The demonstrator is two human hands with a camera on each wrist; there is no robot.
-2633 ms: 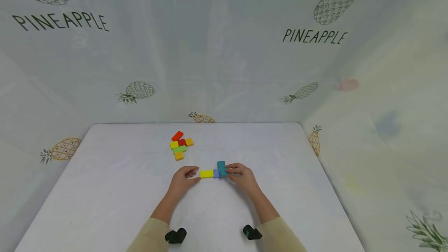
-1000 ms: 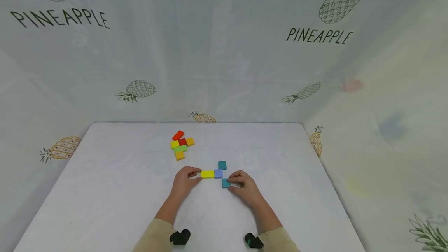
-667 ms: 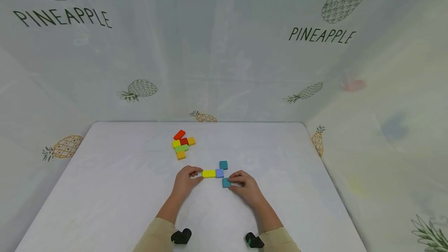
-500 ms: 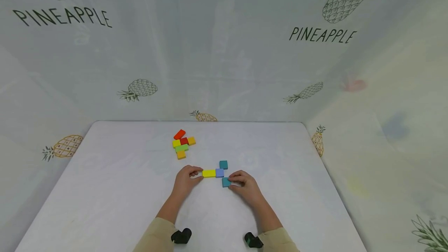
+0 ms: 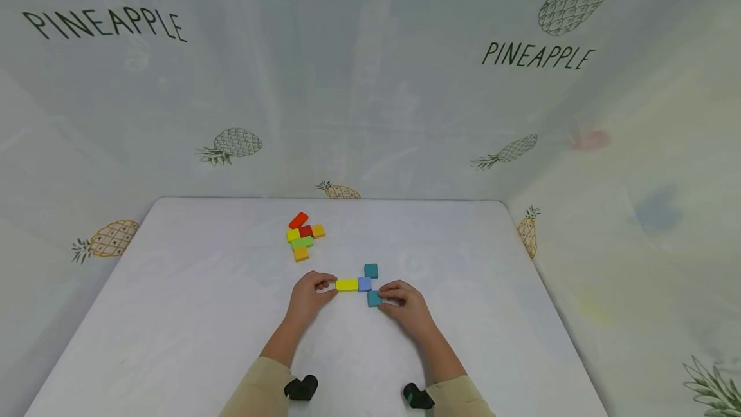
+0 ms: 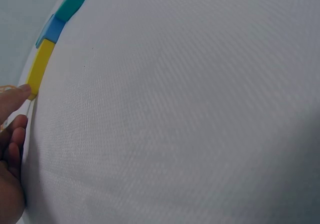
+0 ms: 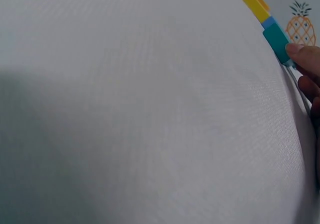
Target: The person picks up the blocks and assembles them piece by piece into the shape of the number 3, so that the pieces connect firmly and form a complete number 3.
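Observation:
In the head view a yellow block (image 5: pixel 347 285) lies end to end with a blue-violet block (image 5: pixel 364 284). My left hand (image 5: pixel 307 296) pinches the yellow block's left end between thumb and forefinger; the left wrist view has the thumb on that end of the yellow block (image 6: pixel 40 66). One teal block (image 5: pixel 371 270) sits at the blue block's far right corner. Another teal block (image 5: pixel 374 298) is at its near right corner, its right side gripped by the thumb and fingers of my right hand (image 5: pixel 410 307). My right thumb presses this teal block (image 7: pixel 278 43) in the right wrist view.
Behind the hands, toward the table's back edge, is a cluster of small blocks: an orange-red block (image 5: pixel 298 220), a dark red block (image 5: pixel 305 231), a green block (image 5: pixel 302 242), and yellow and orange ones. A pineapple-print curtain (image 5: pixel 370 82) stands around the white table (image 5: pixel 173 314).
My right hand has moved the near teal block toward me, from the blue block's right side to its near right corner, uncovering more of the blue block. The left hand stays at the yellow block.

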